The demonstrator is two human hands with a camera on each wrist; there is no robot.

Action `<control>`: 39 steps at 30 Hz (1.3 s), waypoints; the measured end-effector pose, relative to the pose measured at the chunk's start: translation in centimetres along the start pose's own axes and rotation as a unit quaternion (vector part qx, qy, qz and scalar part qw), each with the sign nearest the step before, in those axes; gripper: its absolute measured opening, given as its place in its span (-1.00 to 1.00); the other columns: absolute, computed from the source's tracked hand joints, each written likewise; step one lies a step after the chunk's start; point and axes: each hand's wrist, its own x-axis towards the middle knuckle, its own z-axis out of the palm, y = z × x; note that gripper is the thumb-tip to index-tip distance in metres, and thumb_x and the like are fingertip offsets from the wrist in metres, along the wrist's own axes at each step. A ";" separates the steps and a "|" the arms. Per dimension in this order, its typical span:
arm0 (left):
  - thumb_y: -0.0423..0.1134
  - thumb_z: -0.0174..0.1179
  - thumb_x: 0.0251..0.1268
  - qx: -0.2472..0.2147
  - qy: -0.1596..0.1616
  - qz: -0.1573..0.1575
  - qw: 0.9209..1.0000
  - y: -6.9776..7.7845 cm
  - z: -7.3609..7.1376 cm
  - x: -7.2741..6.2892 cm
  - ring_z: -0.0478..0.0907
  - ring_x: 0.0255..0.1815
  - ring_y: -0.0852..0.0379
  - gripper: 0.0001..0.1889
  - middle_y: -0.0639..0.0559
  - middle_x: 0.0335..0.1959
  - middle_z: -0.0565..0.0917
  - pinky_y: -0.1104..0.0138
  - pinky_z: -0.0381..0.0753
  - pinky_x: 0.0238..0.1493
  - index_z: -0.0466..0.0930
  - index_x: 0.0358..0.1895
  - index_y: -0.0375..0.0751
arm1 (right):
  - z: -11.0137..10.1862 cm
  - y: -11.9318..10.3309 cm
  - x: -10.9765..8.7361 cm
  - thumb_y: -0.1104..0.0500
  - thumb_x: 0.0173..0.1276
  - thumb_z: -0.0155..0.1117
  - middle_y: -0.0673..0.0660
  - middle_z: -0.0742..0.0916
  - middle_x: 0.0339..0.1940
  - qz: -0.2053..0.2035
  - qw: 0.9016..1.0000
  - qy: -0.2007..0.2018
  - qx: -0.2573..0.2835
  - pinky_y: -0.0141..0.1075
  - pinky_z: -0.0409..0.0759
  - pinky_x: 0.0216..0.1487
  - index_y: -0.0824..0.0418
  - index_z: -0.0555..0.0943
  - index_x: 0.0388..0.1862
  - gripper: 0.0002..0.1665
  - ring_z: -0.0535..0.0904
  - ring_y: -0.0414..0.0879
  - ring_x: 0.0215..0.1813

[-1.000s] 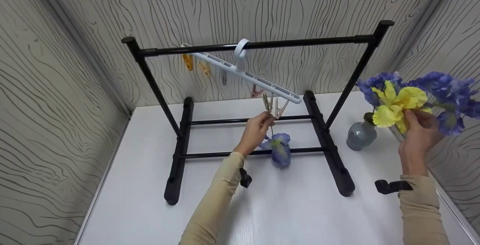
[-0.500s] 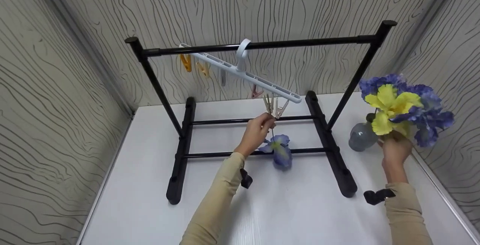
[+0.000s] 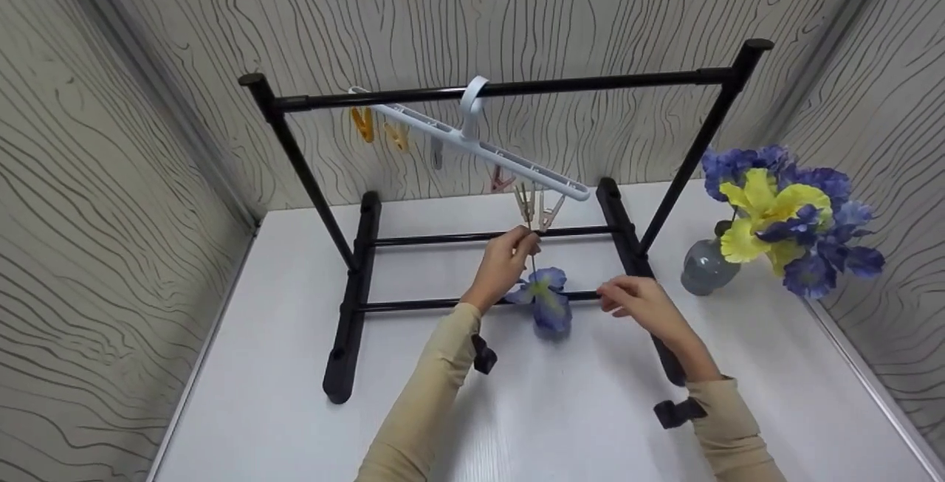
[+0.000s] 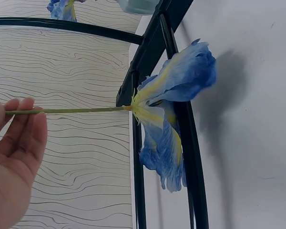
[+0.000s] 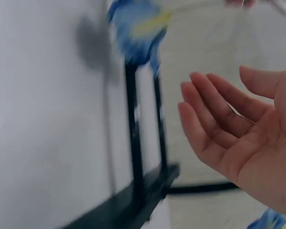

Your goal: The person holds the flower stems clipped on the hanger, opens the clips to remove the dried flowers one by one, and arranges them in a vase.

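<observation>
My left hand (image 3: 506, 260) pinches the thin green stem (image 4: 81, 110) of a blue artificial iris (image 4: 174, 90). The bloom hangs head down, in front of the rack's lower bars. Just above those fingers dangle a tan clothespin (image 3: 525, 203) and a pale pink clothespin (image 3: 550, 212), both from the right part of a white clip hanger (image 3: 509, 160). My right hand (image 3: 646, 306) holds nothing; its fingers are loosely bent and its thumb stands apart, as the right wrist view shows. It is to the right of the hanging iris, near the rack's right foot.
The hanger hooks over the top bar of a black rack (image 3: 613, 85). An orange clothespin (image 3: 362, 125), a yellow one (image 3: 396, 136), a grey one (image 3: 437, 151) and a red one (image 3: 502, 179) also hang there. At right, a grey-blue vase (image 3: 710, 268) stands beside blue flowers and a yellow flower (image 3: 760, 212).
My right hand has let go of the flowers at the vase and moved left toward the rack. The bouquet has settled beside the vase. My left hand has stayed on the iris stem.
</observation>
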 end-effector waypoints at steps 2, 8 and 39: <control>-0.25 -0.01 0.70 -0.003 -0.005 -0.003 1.000 -0.2 0.0 -0.2 0.67 -0.23 0.01 -0.73 -0.10 -0.27 0.73 0.38 0.66 -0.29 0.66 -0.16 -0.26 | 1.5 -2.2 0.3 0.16 0.63 0.17 0.29 0.78 -0.20 -0.029 0.999 0.036 0.002 -0.24 0.73 -0.06 0.47 0.68 -0.03 -0.66 0.75 0.08 -0.10; -0.27 0.01 0.69 -0.002 -0.013 -0.010 1.000 -0.8 0.2 -0.6 0.71 -0.15 -0.01 -0.74 -0.10 -0.23 0.75 0.37 0.66 -0.26 0.68 -0.12 -0.29 | 5.5 -7.7 0.7 0.29 0.55 0.27 0.25 0.81 -0.20 -0.131 0.978 0.159 0.024 -0.42 0.69 -0.13 0.40 0.72 -0.03 -0.81 0.78 0.06 -0.16; -0.30 0.12 0.61 0.038 -0.066 -0.009 0.997 0.0 2.1 -2.8 0.66 -0.17 0.34 -0.80 0.05 -0.15 0.78 0.49 0.62 -0.11 0.70 0.09 -0.22 | 9.1 -11.7 8.1 0.32 0.32 0.51 0.32 0.71 -0.27 -0.249 0.904 0.325 -0.124 -0.01 0.70 -0.27 0.48 0.57 0.03 -0.59 0.70 0.13 -0.26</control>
